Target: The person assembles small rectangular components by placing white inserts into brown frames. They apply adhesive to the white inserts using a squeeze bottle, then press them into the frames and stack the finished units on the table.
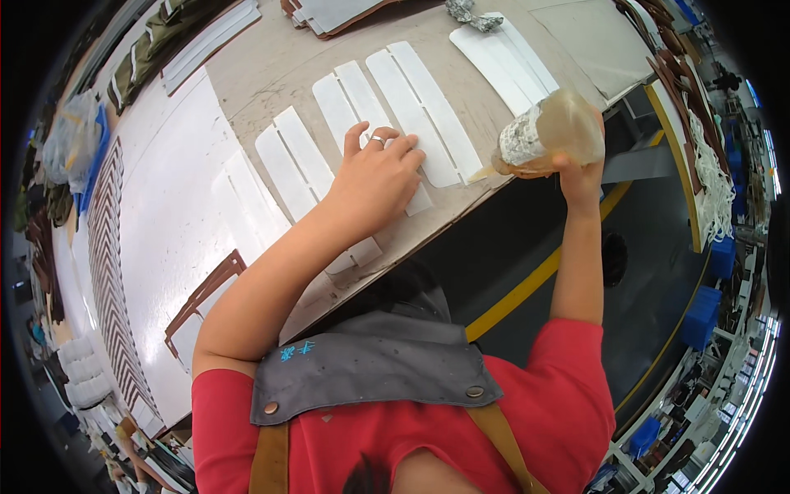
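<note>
Two bare hands reach over a table (pixel 164 189), past a grey apron (pixel 370 362) at lower centre; the bottom edge of the frame cuts off the red shirt (pixel 337 436). The left hand (pixel 377 177), palm down with fingers spread and slightly bent, hides the middle of one pair of white strips (pixel 362 86); how firmly it presses cannot be told. The right hand (pixel 583 174), partly hidden by a translucent bottle (pixel 572 128), is wrapped around it.

The table's front edge slants from lower centre to upper right, with dark floor (pixel 650 239) and a yellow line (pixel 514 292) beyond it. Tan board (pixel 477 107) shows between the rightmost pair (pixel 440 115) and a white stack (pixel 514 70).

The bottle tilts leftward in the right fingers, its nozzle (pixel 480 174) at that pair's lower end; contact is unclear. The left fingertips lie at the same pair's left side. Farther up, crumpled foil (pixel 475 16) rests on the stack; shelves (pixel 716 395) blur along the right rim.
</note>
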The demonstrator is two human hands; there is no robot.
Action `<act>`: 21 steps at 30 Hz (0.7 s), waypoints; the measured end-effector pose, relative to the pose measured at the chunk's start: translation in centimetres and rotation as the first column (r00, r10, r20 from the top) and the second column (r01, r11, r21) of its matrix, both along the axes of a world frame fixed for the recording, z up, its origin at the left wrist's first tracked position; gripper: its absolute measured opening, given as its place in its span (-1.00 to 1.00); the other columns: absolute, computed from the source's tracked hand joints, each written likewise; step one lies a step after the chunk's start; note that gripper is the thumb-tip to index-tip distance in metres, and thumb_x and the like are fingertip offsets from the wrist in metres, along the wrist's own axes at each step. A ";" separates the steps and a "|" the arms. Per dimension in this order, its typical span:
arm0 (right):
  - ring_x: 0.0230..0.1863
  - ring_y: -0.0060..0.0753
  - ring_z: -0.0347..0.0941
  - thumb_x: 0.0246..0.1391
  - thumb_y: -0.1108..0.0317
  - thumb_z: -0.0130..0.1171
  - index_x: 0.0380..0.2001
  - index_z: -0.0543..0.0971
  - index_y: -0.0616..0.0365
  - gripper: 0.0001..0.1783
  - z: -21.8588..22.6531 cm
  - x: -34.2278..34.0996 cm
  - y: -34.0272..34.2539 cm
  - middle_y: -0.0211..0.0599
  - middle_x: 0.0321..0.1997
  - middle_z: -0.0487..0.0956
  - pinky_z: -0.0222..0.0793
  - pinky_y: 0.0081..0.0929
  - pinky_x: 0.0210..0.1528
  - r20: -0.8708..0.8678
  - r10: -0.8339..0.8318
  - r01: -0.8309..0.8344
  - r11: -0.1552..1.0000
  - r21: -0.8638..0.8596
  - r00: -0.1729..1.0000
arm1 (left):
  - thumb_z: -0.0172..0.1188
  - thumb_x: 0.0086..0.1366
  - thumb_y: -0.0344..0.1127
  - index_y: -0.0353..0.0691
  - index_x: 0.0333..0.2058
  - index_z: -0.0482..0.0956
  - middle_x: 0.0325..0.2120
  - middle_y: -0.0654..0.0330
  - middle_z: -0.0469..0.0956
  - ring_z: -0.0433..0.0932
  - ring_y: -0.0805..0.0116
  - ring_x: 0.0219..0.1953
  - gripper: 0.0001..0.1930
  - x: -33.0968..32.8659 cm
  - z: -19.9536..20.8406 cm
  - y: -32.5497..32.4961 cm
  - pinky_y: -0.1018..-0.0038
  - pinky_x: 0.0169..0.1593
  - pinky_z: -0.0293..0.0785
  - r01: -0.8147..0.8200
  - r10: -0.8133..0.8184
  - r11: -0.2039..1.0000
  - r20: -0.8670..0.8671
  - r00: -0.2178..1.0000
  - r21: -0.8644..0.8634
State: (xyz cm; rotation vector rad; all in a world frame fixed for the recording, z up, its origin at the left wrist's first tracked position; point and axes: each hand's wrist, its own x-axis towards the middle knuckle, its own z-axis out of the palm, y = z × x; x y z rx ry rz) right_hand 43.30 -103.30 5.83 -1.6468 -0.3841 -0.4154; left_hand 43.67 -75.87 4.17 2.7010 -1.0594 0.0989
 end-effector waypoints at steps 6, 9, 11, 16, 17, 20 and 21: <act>-0.04 -0.47 0.31 -0.38 0.00 0.50 -0.02 0.27 0.22 -0.09 0.5 -2.3 -0.2 -0.33 -0.09 0.37 0.27 -0.48 0.00 0.080 -0.069 0.079 0.988 -0.131 0.994 | 0.10 0.12 -0.34 -0.19 -0.15 0.49 -0.04 0.22 0.43 0.33 0.23 0.07 -0.72 0.0 0.4 0.0 0.08 0.22 -0.07 0.005 -0.005 1.000 -0.022 1.000 -0.013; -0.04 -0.47 0.32 -0.34 -0.02 0.48 -0.01 0.26 0.22 -0.10 0.7 -2.2 -0.9 -0.33 -0.10 0.37 0.29 -0.47 -0.01 0.103 -0.124 0.134 0.986 -0.097 0.987 | 0.09 0.13 -0.34 -0.19 -0.15 0.49 -0.04 0.22 0.43 0.33 0.22 0.07 -0.73 0.0 0.2 0.0 0.08 0.22 -0.07 0.004 -0.004 1.000 -0.010 1.000 -0.002; -0.03 -0.46 0.32 -0.29 -0.01 0.45 0.00 0.25 0.22 -0.13 0.4 -1.3 -1.6 -0.33 -0.10 0.37 0.28 -0.46 0.01 0.174 -0.148 0.168 0.981 -0.101 0.974 | 0.09 0.13 -0.34 -0.19 -0.16 0.49 -0.04 0.22 0.43 0.33 0.22 0.07 -0.73 0.0 0.1 0.0 0.08 0.22 -0.07 0.005 -0.005 1.000 -0.015 1.000 0.000; -0.34 -0.49 0.43 -0.12 0.22 0.35 -0.01 0.13 0.23 -0.27 1.3 4.6 1.7 -0.21 -0.17 0.39 0.40 -0.60 -0.44 0.153 -0.174 0.165 0.984 0.067 0.973 | 0.10 0.13 -0.33 -0.20 -0.16 0.49 -0.04 0.22 0.42 0.33 0.22 0.07 -0.73 0.1 0.1 0.0 0.06 0.22 -0.06 0.006 -0.006 1.000 -0.017 1.000 0.018; -0.43 -0.51 0.43 -0.07 0.29 0.32 -0.02 0.09 0.23 -0.30 1.4 6.2 2.8 -0.20 -0.23 0.41 0.39 -0.63 -0.51 0.146 -0.177 0.163 0.981 0.100 0.973 | 0.10 0.13 -0.33 -0.20 -0.17 0.49 -0.04 0.22 0.43 0.33 0.23 0.07 -0.73 0.1 0.2 0.0 0.06 0.22 -0.05 0.011 -0.010 1.000 -0.019 1.000 0.022; -0.50 -0.45 0.47 -0.05 0.27 0.30 -0.03 0.19 0.29 -0.37 0.4 11.1 4.7 -0.21 -0.23 0.44 0.46 -0.61 -0.49 0.126 -0.101 0.089 0.991 0.103 0.987 | 0.10 0.12 -0.32 -0.20 -0.18 0.50 -0.05 0.22 0.43 0.33 0.23 0.07 -0.74 0.2 0.4 -0.1 0.05 0.21 -0.04 0.018 -0.017 1.000 -0.011 1.000 0.017; -0.53 -0.46 0.47 -0.06 0.26 0.31 -0.05 0.19 0.29 -0.37 0.1 12.3 5.8 -0.21 -0.25 0.45 0.46 -0.63 -0.51 0.115 -0.114 0.099 0.987 0.125 0.987 | 0.11 0.12 -0.32 -0.20 -0.19 0.51 -0.05 0.23 0.44 0.33 0.23 0.07 -0.74 0.1 0.3 0.0 0.05 0.21 -0.04 0.014 -0.014 1.000 -0.007 1.000 0.011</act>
